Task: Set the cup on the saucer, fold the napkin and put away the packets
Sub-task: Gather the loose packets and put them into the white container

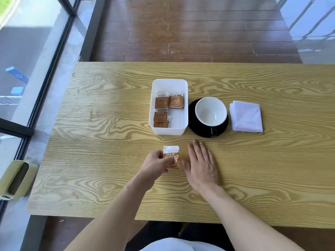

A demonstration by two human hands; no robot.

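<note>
A black cup with a white inside [210, 113] stands on a black saucer [192, 107] at mid-table. To its right lies a folded white napkin [246, 116]. Left of the saucer, a white plastic box [178, 122] holds several brown-and-white sugar packets [175, 100]. Nearer to me, my left hand [156, 163] pinches a small stack of the same packets [171, 154] just above the tabletop. My right hand [201, 163] lies flat on the wood beside that stack, fingers spread and holding nothing.
The wooden table [108, 142] ends close to my body at the front and at a glass wall on the left. A pale green case [15, 179] lies on the floor beside the table's left edge. Dark wood flooring runs beyond the far edge.
</note>
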